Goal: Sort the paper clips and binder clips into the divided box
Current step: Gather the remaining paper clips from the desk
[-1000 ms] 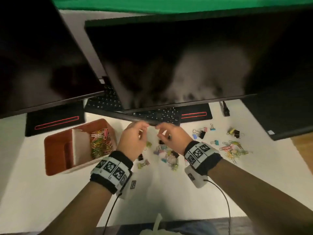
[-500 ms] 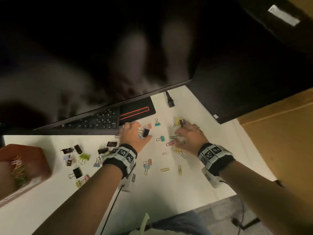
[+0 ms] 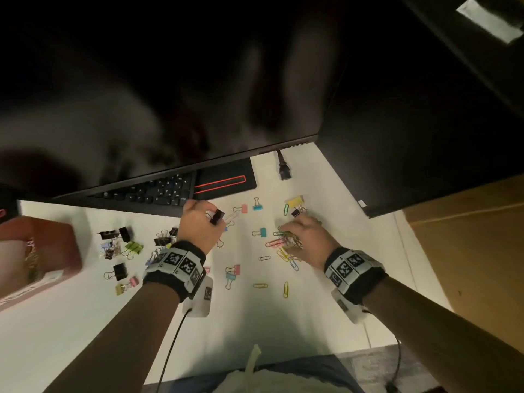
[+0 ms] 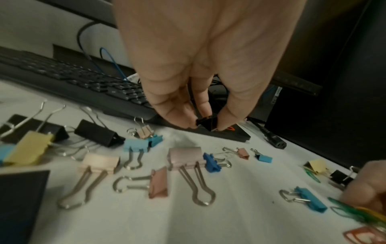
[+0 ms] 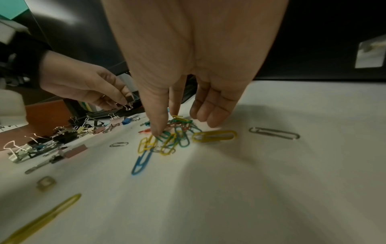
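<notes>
My left hand pinches a small black binder clip above the white table, near the keyboard's corner. My right hand reaches down onto a heap of coloured paper clips, thumb and fingertips touching them; the fingers hang fairly straight. The brown divided box stands blurred at the far left, with paper clips inside one compartment. Loose binder clips lie in a cluster left of my left wrist, and more lie between the hands.
A black keyboard and monitor edge run behind the hands. A power plug lies at the back. A dark tower case bounds the right. Single paper clips lie nearer me on the table.
The view swung right, so the box slid to the far left. Both hands moved right from the middle cluster; the left lifted a black binder clip, the right came down on the paper clip heap.
</notes>
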Demonstrator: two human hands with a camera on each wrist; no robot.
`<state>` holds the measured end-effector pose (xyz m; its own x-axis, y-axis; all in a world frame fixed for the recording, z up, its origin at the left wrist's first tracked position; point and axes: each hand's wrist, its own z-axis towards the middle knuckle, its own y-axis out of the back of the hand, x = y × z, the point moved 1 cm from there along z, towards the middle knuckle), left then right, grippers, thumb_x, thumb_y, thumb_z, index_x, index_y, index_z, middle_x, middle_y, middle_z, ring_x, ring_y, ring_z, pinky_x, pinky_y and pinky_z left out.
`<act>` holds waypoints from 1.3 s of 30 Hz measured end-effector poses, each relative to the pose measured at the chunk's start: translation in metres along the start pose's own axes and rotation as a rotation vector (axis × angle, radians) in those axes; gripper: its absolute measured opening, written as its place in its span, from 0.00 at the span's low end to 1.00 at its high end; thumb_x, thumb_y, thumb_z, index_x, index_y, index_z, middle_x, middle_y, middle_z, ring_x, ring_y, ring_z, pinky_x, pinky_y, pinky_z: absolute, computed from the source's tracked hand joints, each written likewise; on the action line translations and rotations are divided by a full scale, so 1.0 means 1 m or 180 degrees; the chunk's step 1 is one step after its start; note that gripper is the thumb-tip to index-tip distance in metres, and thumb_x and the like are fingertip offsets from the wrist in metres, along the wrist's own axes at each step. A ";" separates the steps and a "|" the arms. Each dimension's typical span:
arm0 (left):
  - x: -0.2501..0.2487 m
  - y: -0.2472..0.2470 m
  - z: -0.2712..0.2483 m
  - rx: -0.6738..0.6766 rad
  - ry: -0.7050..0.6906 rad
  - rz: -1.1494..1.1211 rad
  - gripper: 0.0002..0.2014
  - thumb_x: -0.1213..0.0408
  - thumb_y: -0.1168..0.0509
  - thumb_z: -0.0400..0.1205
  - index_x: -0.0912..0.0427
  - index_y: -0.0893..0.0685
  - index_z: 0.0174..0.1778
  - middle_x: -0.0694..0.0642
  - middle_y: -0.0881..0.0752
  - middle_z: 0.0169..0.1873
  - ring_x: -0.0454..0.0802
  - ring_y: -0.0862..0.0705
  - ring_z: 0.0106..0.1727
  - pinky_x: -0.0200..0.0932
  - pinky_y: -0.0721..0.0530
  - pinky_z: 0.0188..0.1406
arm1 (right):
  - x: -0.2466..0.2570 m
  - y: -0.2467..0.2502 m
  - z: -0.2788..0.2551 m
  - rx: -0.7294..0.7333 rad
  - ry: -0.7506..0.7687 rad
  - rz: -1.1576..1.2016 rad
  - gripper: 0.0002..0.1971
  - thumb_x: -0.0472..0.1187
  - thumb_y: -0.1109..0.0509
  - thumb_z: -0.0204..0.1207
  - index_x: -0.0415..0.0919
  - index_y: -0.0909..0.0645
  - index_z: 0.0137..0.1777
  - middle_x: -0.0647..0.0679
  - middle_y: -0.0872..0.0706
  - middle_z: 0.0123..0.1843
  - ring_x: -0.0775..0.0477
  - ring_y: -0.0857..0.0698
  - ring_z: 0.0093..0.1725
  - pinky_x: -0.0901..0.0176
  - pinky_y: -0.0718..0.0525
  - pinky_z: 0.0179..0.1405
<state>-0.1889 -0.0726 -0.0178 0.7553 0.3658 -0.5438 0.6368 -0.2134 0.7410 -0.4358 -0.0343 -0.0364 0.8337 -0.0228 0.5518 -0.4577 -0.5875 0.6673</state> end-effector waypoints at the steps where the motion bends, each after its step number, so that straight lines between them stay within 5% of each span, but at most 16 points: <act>1: -0.001 0.000 0.001 0.0029 0.0003 0.0094 0.13 0.67 0.31 0.73 0.58 0.19 0.54 0.58 0.28 0.61 0.55 0.16 0.47 0.55 0.12 0.46 | -0.001 0.001 0.000 0.0011 0.0007 -0.0021 0.23 0.43 0.28 0.73 0.50 0.25 0.68 0.48 0.28 0.67 0.48 0.27 0.66 0.61 0.28 0.68; 4: -0.006 -0.002 0.004 0.0131 -0.0121 0.0805 0.17 0.63 0.34 0.75 0.53 0.22 0.61 0.55 0.27 0.63 0.57 0.22 0.57 0.55 0.18 0.58 | -0.003 0.003 -0.001 -0.0009 0.0035 -0.0042 0.24 0.47 0.29 0.74 0.51 0.28 0.70 0.48 0.28 0.68 0.47 0.26 0.67 0.57 0.24 0.67; 11: -0.014 -0.015 0.012 0.0240 -0.0386 0.1680 0.11 0.53 0.37 0.78 0.48 0.16 0.53 0.52 0.21 0.57 0.55 0.27 0.62 0.55 0.28 0.62 | -0.014 0.010 0.001 -0.0486 -0.0329 -0.0186 0.29 0.49 0.34 0.77 0.43 0.36 0.76 0.44 0.28 0.72 0.43 0.25 0.68 0.48 0.21 0.66; 14: -0.015 -0.017 0.014 0.0284 -0.0447 0.1759 0.09 0.53 0.37 0.78 0.47 0.15 0.49 0.52 0.21 0.56 0.55 0.27 0.61 0.56 0.28 0.62 | -0.020 0.014 -0.001 -0.0600 -0.0402 -0.0279 0.27 0.46 0.34 0.77 0.43 0.35 0.75 0.44 0.28 0.71 0.43 0.24 0.67 0.49 0.20 0.65; 18: -0.019 -0.018 0.013 0.0381 -0.0613 0.1691 0.06 0.55 0.38 0.79 0.48 0.16 0.45 0.50 0.21 0.53 0.55 0.28 0.62 0.57 0.31 0.65 | -0.010 0.024 0.006 -0.0721 0.0108 -0.0152 0.20 0.34 0.37 0.78 0.45 0.26 0.70 0.47 0.24 0.68 0.44 0.23 0.66 0.55 0.22 0.66; 23: -0.026 -0.011 0.006 0.0286 -0.0866 0.0975 0.03 0.61 0.35 0.78 0.53 0.17 0.43 0.52 0.20 0.49 0.53 0.24 0.55 0.51 0.23 0.57 | -0.002 0.024 0.031 -0.0198 0.0508 -0.0613 0.26 0.22 0.40 0.73 0.43 0.22 0.68 0.49 0.27 0.75 0.43 0.30 0.74 0.56 0.31 0.74; 27: -0.035 -0.011 -0.008 0.0619 -0.1061 0.0326 0.06 0.65 0.34 0.78 0.56 0.18 0.50 0.52 0.16 0.45 0.47 0.19 0.44 0.38 0.22 0.47 | -0.011 0.025 0.030 -0.0253 0.0590 -0.0623 0.16 0.32 0.37 0.77 0.38 0.19 0.64 0.47 0.23 0.68 0.46 0.26 0.68 0.58 0.27 0.70; 30: -0.043 -0.023 -0.022 0.1189 -0.1096 0.0235 0.17 0.65 0.33 0.78 0.50 0.25 0.62 0.48 0.16 0.40 0.45 0.18 0.42 0.37 0.21 0.47 | -0.021 0.020 0.012 -0.0242 0.0599 -0.0495 0.16 0.43 0.34 0.78 0.39 0.19 0.63 0.49 0.21 0.64 0.47 0.24 0.65 0.55 0.23 0.67; 36: -0.059 -0.066 -0.035 0.1990 -0.1391 0.1105 0.34 0.64 0.36 0.80 0.45 0.43 0.78 0.56 0.15 0.50 0.52 0.17 0.51 0.49 0.19 0.59 | -0.037 0.003 -0.028 -0.0044 0.0606 -0.0380 0.39 0.54 0.23 0.65 0.42 0.31 0.74 0.48 0.27 0.67 0.47 0.29 0.66 0.54 0.27 0.69; 39: -0.063 -0.078 -0.031 0.1929 -0.1505 0.1374 0.28 0.65 0.37 0.80 0.49 0.35 0.76 0.58 0.17 0.55 0.55 0.20 0.56 0.47 0.23 0.60 | -0.040 -0.004 -0.032 -0.0203 0.0518 -0.0401 0.38 0.46 0.21 0.64 0.42 0.32 0.74 0.47 0.28 0.67 0.46 0.30 0.66 0.54 0.27 0.70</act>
<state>-0.2912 -0.0507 -0.0290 0.8486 -0.2424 -0.4702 0.1521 -0.7394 0.6558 -0.4770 -0.0048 -0.0452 0.8271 0.1816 0.5319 -0.3759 -0.5249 0.7637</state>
